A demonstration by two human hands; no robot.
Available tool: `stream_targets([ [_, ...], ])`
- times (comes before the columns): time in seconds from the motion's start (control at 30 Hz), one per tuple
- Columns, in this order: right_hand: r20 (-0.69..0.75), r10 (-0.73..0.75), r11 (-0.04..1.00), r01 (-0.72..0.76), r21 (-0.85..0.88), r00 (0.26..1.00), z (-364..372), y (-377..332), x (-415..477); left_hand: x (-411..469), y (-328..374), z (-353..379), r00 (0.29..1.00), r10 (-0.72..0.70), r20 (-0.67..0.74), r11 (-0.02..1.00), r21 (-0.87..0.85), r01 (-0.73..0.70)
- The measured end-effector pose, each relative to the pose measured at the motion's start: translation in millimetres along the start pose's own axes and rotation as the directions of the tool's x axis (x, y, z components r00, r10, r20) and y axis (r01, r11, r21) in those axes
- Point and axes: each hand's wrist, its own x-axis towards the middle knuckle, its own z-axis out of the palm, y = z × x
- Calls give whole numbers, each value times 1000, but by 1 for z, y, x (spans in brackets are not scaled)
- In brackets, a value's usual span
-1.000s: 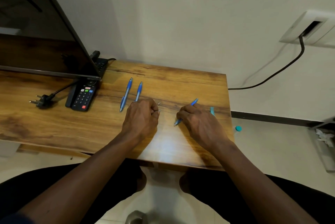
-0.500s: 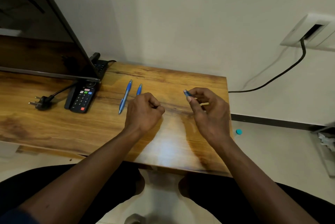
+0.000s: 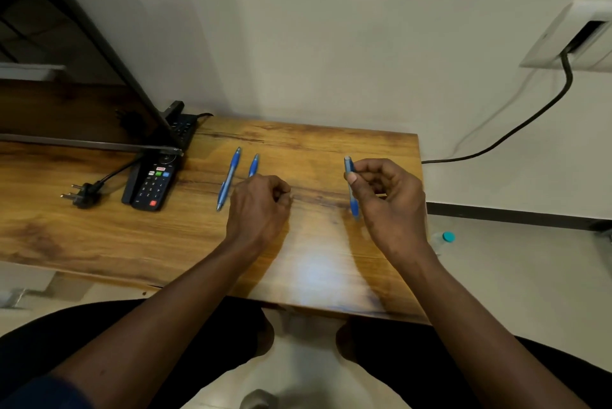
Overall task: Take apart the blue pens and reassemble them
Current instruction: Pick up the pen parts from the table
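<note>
Two blue pens lie side by side on the wooden table [image 3: 99, 230]. The left pen [image 3: 228, 178] is in full view. My left hand [image 3: 258, 206] hides the near end of the right pen [image 3: 253, 165]. That hand is curled into a fist just above the table; what it holds is hidden now. My right hand [image 3: 387, 196] pinches a third blue pen [image 3: 351, 190] between thumb and fingertips. It holds that pen nearly upright above the right part of the table.
A black remote [image 3: 150, 183] and a loose plug [image 3: 84, 193] lie at the left, beside a TV screen [image 3: 66, 94] and a power strip [image 3: 182, 125]. The table's right edge is next to my right hand. A teal-capped bottle [image 3: 445, 238] lies on the floor.
My right hand has picked the third pen off the table and turned it nearly upright. A second ago a thin silver tip poked from my left fist; the fist has barely moved.
</note>
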Motion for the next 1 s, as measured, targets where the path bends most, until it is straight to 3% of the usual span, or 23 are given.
stream_targets([
  [0.27, 9, -11, 999, 11, 41, 1000, -1, -1, 1, 5, 0, 0, 996, 15, 93, 997, 69, -22],
  [0.37, 8, -12, 1000, 12, 25, 1000, -1, -2, 1, 7, 12, -8, 991, -7, 132, 982, -187, 31],
  [0.47, 2, -18, 999, 18, -28, 1000, -1, -4, 2, 9, 37, -24, 990, -9, 141, 869, -488, 78],
  [0.53, 7, -34, 996, 34, -83, 999, -2, -6, 1, 11, 48, -34, 991, 61, 115, 839, -545, 12],
  [0.73, 44, -125, 965, 132, -227, 991, -6, -10, -4, 8, 57, -43, 973, 231, 15, 892, -403, -206],
  [1.0, 96, -194, 933, 214, -288, 976, -4, -8, -5, 7, 51, -44, 947, 320, -21, 913, -259, -315],
])
